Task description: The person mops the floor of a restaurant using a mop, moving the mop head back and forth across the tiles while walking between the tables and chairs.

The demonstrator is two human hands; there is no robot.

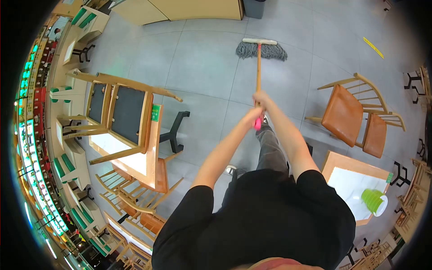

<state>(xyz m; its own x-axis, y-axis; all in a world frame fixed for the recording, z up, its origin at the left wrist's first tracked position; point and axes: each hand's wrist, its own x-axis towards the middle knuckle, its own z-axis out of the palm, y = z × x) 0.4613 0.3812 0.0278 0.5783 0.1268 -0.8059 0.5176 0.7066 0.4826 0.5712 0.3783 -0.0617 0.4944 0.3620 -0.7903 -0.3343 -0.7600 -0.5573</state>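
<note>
A string mop (258,74) with a wooden handle reaches forward from my body, its grey strands lying on the tiled floor and a white bar across the top. My left hand (253,116) is wrapped round the handle near its pink end. Just above it on the same handle, my right hand (264,101) is closed too. The two hands are close together, and my arms stretch out in front of my black shirt. Below the handle's end, one shoe (264,120) partly shows on the floor.
Upturned chairs (126,112) rest on a table (155,139) at left, with more chairs below. Two brown-seated chairs (344,114) stand at right. Green stacked items (371,199) lie on a table (348,180) lower right. A wooden cabinet (202,10) and grey bin (254,8) stand ahead.
</note>
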